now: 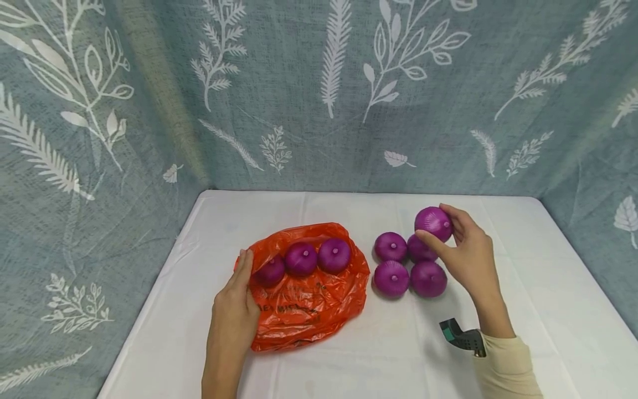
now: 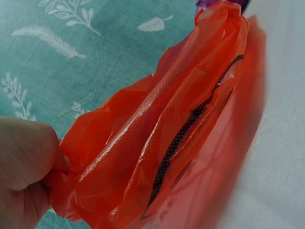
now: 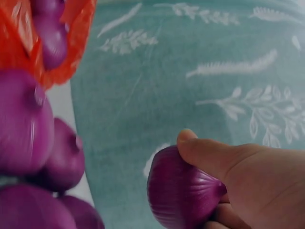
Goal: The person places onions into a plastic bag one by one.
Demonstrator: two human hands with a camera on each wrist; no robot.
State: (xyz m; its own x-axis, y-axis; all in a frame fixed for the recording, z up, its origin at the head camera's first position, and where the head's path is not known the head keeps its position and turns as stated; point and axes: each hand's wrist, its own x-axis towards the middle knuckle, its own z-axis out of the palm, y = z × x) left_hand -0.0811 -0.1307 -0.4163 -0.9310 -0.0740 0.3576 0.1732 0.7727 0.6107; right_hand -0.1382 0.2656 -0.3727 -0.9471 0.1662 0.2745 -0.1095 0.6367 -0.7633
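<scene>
My right hand [image 1: 466, 252]: thumb and fingers curled round one purple onion [image 1: 433, 223], gripping it from its right side and lifted clear of the table; in the right wrist view my thumb [image 3: 205, 152] lies across the top of that held onion [image 3: 181, 193]. Directly beneath and to its left: four purple onions [image 1: 410, 263] clustered in a tight block on the white table [image 1: 538, 277], touching or nearly touching one another, right of the table's centre and nearer the far edge than the near one. My right sleeve [image 1: 508, 366], cream, ends at the wrist, with a dark wrist device [image 1: 461, 335] beside it, over the near right part of the table. My left hand [image 1: 234, 313]: fingers pinching the left rim of an orange plastic bag [image 1: 309, 299], bunching the film; in the left wrist view the gathered plastic [image 2: 157, 138] sits pressed in my curled fingers [image 2: 26, 167], black print showing on it. Bag contents: three purple onions [image 1: 301, 259] in a row at the open mouth, on the side toward the far edge. The bag lies flat left of centre, just beside the loose cluster but apart from it. Surround: blue-grey cloth backdrop [image 1: 319, 94] printed with white leaves, behind the far edge and along both side edges.
</scene>
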